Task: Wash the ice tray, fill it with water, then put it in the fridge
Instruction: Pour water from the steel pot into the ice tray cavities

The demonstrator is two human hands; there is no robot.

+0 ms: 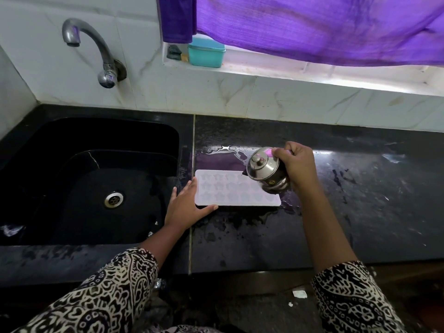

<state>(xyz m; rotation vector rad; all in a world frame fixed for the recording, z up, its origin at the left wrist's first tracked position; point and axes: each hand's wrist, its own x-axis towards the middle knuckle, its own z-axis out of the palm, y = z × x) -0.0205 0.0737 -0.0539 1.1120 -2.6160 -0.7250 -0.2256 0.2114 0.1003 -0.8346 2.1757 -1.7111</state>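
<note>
Now tray beside sink, L hand touching

Patterned sleeves, black on cream (paisley-like swirls)

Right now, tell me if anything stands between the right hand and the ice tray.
Only the thing the right hand grips: a small lidded steel pot, tilted over the right end of the ice tray. Nothing else visible lies between them. The left hand rests against the tray's left end on the wet black counter.
</note>
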